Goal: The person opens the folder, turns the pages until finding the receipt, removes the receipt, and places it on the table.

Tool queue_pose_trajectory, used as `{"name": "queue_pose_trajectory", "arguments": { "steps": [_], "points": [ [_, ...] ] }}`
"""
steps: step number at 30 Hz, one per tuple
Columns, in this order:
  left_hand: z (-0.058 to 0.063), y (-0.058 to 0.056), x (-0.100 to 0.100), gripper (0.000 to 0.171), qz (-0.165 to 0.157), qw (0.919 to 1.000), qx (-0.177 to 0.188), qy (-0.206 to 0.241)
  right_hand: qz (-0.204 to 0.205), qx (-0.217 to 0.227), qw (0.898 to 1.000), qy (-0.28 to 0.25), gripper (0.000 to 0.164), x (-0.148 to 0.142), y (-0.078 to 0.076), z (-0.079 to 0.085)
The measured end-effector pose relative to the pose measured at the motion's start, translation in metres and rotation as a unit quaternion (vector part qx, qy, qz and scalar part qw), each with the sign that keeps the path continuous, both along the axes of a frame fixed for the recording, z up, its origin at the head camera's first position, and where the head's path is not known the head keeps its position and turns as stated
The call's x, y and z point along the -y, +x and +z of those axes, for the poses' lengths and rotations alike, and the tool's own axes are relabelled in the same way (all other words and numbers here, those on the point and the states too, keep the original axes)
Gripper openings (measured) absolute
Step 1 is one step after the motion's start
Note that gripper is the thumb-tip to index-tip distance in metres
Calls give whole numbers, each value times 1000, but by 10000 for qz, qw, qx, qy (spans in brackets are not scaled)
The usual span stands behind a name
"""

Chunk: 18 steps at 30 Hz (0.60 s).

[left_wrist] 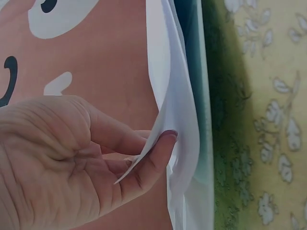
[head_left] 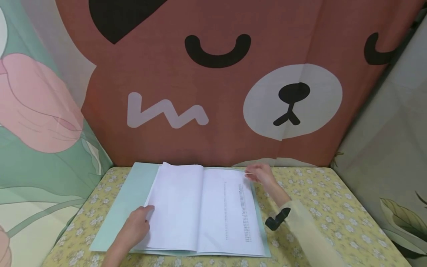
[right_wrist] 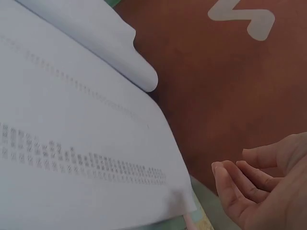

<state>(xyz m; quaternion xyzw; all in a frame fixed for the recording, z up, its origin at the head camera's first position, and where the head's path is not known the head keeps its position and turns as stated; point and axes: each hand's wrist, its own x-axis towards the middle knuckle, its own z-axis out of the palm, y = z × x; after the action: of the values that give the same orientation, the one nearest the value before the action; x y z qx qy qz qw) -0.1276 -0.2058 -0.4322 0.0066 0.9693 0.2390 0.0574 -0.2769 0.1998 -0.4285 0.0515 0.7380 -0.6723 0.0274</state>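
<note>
A light green folder [head_left: 141, 185] lies spread with white paper pages in it. My left hand [head_left: 135, 226] is at the left page [head_left: 175, 207], and in the left wrist view that hand [left_wrist: 81, 163] pinches the curling paper edge [left_wrist: 184, 124] between thumb and fingers. My right hand [head_left: 261, 174] is at the top right corner of the right page [head_left: 213, 207], which bears columns of small print. In the right wrist view its fingers [right_wrist: 230, 187] are loosely bent beside the page corner, and a fingertip shows just under the paper.
The folder rests on a table with a yellow floral cloth [head_left: 320, 200]. Behind it hangs a brown curtain with a bear face [head_left: 227, 85]. Printed cloths [head_left: 40, 159] stand at the left and right sides. A black strap piece [head_left: 278, 219] sits at the right wrist.
</note>
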Motion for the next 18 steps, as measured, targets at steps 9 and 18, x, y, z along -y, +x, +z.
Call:
{"name": "queue_pose_trajectory", "arguments": {
  "steps": [9,18],
  "points": [
    [-5,-1,1,42,116,9989,416,-200,-71,-83,9985,544,27,-5,0,-17],
    [-11,-3,-2,40,215,9954,782,-509,-223,-273,9945,989,18,-5,2,-28]
  ]
}}
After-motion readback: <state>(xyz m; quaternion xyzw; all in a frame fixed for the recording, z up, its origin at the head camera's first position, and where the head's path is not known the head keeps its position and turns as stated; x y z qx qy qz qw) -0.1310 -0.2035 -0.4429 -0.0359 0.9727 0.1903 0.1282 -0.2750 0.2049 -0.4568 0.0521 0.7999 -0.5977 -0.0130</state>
